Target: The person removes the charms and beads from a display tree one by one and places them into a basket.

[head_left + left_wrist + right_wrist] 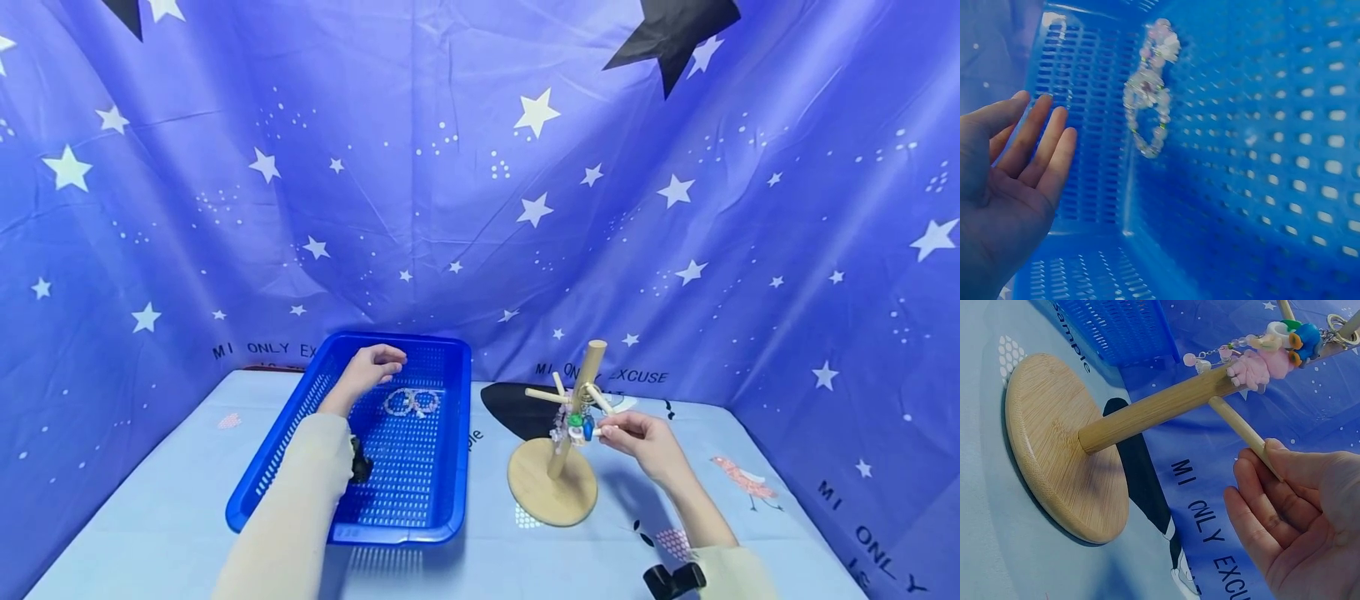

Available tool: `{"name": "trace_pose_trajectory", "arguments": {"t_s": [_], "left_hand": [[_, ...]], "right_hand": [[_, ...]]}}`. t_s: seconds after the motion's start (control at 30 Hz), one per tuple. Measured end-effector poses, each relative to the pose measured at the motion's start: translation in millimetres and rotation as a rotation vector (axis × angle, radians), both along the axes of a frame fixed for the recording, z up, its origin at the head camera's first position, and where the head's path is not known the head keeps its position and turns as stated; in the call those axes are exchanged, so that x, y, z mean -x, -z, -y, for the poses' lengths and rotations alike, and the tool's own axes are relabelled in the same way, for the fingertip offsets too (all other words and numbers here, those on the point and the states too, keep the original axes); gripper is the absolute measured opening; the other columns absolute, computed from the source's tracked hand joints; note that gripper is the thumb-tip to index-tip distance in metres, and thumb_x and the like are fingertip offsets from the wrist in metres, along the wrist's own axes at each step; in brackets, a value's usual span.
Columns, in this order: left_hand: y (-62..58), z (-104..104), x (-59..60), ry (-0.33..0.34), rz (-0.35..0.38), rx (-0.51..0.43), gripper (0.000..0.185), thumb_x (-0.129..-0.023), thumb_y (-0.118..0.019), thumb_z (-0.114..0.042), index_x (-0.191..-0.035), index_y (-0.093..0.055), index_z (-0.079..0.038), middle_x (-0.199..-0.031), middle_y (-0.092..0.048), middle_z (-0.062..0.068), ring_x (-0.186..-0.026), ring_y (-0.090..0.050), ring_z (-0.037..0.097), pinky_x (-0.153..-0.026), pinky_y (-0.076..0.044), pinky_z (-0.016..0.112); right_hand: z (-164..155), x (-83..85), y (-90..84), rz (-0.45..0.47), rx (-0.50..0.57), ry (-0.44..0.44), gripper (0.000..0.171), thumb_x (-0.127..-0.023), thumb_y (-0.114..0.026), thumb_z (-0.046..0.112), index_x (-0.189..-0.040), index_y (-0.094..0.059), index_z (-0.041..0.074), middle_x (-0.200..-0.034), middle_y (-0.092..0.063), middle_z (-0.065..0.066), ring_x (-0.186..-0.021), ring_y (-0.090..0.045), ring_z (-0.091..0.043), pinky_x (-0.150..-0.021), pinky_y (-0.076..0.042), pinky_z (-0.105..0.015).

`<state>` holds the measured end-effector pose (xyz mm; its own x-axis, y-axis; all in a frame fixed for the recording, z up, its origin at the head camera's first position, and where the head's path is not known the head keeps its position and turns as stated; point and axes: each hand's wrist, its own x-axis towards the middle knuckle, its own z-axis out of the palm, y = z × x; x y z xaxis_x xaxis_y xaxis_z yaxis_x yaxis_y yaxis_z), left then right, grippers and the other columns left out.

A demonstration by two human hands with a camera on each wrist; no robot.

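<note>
Apparently right hand point(1300, 506) pinches peg point(1241, 428); left hand point(1007, 187) open.

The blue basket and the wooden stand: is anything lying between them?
No. In the head view only bare printed tablecloth separates the blue basket from the wooden stand.

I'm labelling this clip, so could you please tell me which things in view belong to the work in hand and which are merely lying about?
In the work:
- round-based wooden peg stand, right hand touching a peg
- colourful keychain charms hanging on it
- blue perforated plastic basket, left hand open over it
- clear beaded bracelets inside

Lying about:
- blue star-printed backdrop cloth
- pale blue printed table cover
</note>
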<state>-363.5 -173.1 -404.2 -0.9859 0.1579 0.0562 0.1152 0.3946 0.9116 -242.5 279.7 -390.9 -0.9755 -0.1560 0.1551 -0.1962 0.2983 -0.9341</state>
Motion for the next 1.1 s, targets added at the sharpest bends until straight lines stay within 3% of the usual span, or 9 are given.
{"name": "trace_pose_trajectory", "arguments": {"t_s": [0.2,0.43,0.67,0.9,1.1], "left_hand": [[-10.9,-3.7,-0.1,0.026,-0.054,-0.030,0.031,-0.103,-0.054,-0.012,-0.130,-0.058,0.002,-0.135,-0.060,0.025,-0.127,-0.057,0.039,-0.107,-0.049,0.047],[-19.6,-7.6,-2.0,0.039,-0.109,-0.035,0.030,-0.101,-0.056,-0.009,-0.128,-0.059,0.003,-0.133,-0.061,0.026,-0.126,-0.058,0.039,-0.106,-0.050,0.048],[-30.8,-12.2,-7.0,0.064,-0.120,-0.050,0.030,-0.100,-0.059,-0.009,-0.127,-0.060,0.003,-0.133,-0.061,0.026,-0.126,-0.058,0.039,-0.106,-0.049,0.048],[-39.2,-17.8,-10.3,0.144,-0.134,-0.073,0.032,-0.100,-0.059,-0.010,-0.129,-0.058,0.004,-0.135,-0.059,0.027,-0.127,-0.057,0.040,-0.107,-0.048,0.048],[-42.7,-22.9,-15.7,0.174,-0.138,-0.072,0.033,-0.100,-0.059,-0.009,-0.130,-0.057,0.005,-0.136,-0.057,0.030,-0.127,-0.056,0.040,-0.107,-0.049,0.047]], "right_hand": [[1.0,-1.3,0.1,0.010,-0.004,0.000,0.028,-0.097,-0.056,-0.004,-0.114,-0.054,-0.026,-0.107,-0.066,-0.034,-0.084,-0.070,0.001,-0.082,-0.059,-0.019],[1.6,-1.1,-1.3,0.023,-0.002,0.004,0.029,-0.097,-0.056,-0.003,-0.115,-0.054,-0.026,-0.106,-0.068,-0.031,-0.085,-0.071,0.000,-0.082,-0.059,-0.018],[-0.5,0.5,-0.2,0.013,-0.006,0.018,0.028,-0.097,-0.058,-0.002,-0.114,-0.056,-0.024,-0.104,-0.071,-0.026,-0.084,-0.071,0.001,-0.081,-0.058,-0.017],[0.4,1.6,-0.8,0.004,-0.006,0.020,0.028,-0.097,-0.058,-0.001,-0.114,-0.056,-0.024,-0.103,-0.072,-0.024,-0.083,-0.071,0.001,-0.081,-0.058,-0.017],[1.0,-0.3,-2.3,0.003,-0.014,0.012,0.028,-0.097,-0.057,-0.002,-0.115,-0.056,-0.024,-0.107,-0.067,-0.034,-0.084,-0.070,0.001,-0.082,-0.059,-0.018]]}}
